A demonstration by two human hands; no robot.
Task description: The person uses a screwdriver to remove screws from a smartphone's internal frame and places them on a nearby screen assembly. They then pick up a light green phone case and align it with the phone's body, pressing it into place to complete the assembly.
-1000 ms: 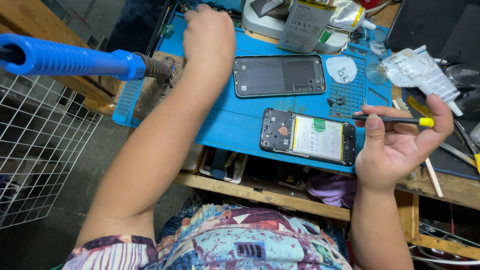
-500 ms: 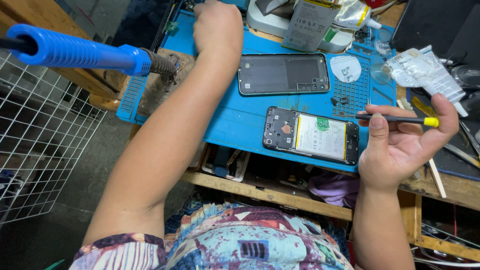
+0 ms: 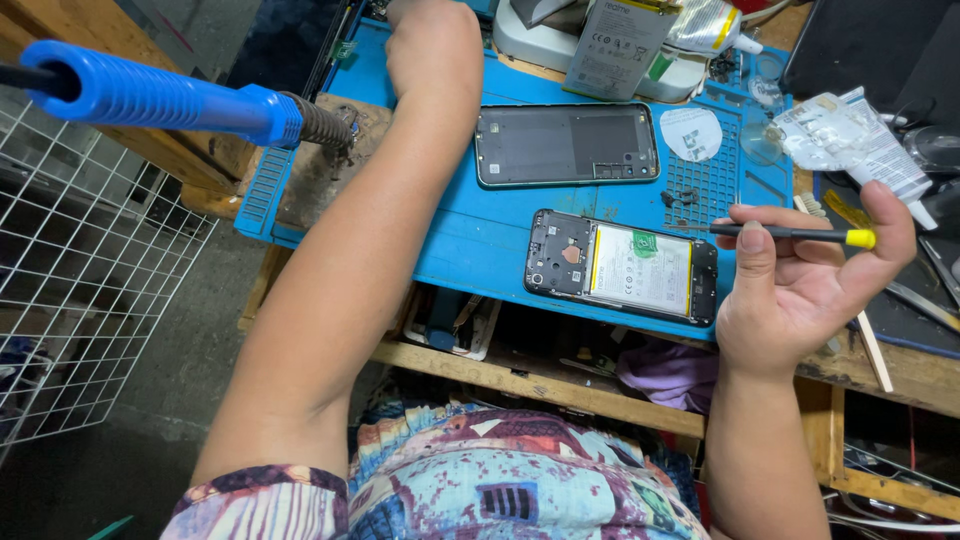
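The right hand (image 3: 800, 285) gripped a thin black screwdriver with a yellow cap (image 3: 790, 233) between thumb and fingers, its tip over the right end of an opened phone with its white battery exposed (image 3: 622, 266). The phone lay on a blue work mat (image 3: 470, 240) on the table. The left hand (image 3: 432, 40) reached to the mat's far edge; whether it was open or closed I cannot tell. A black phone back cover (image 3: 566, 144) lay just beyond the phone.

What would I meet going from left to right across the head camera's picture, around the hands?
White wire basket → blue-handled soldering iron → left hand → opened phone with its battery showing → right hand holding a thin black screwdriver with a yellow end.
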